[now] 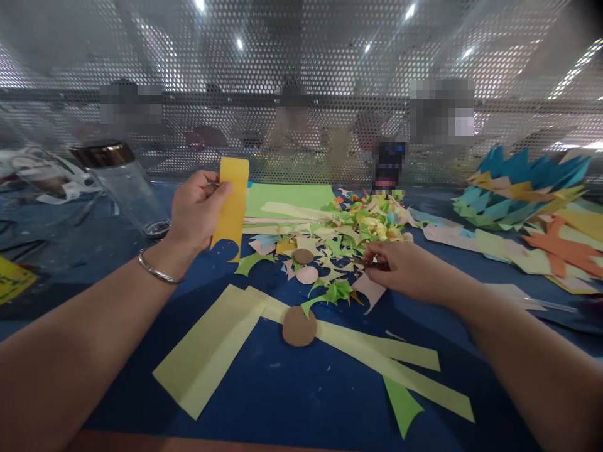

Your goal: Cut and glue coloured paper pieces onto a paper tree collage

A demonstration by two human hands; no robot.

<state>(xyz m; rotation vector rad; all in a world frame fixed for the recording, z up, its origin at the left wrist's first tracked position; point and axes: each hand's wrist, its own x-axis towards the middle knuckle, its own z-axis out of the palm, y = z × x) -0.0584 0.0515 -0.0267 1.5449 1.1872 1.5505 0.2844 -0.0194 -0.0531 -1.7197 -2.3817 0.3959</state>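
My left hand is raised and pinches a yellow paper strip between thumb and fingers. The strip hangs upright, with a curved notch cut from its lower end. At the right of the scrap pile, my right hand has its fingers curled together; what they hold, if anything, is hidden. Just under those fingers lies a pale pink paper piece. Near me, a round brown cardboard disc rests on pale green paper strips. Farther back is a smaller brown disc among the scraps.
Behind the hands spreads a heap of paper scraps, with a green sheet beyond. A glass bottle leans at the left. Zigzag-cut paper bands and an orange paper piece lie right. A perforated metal screen closes the back.
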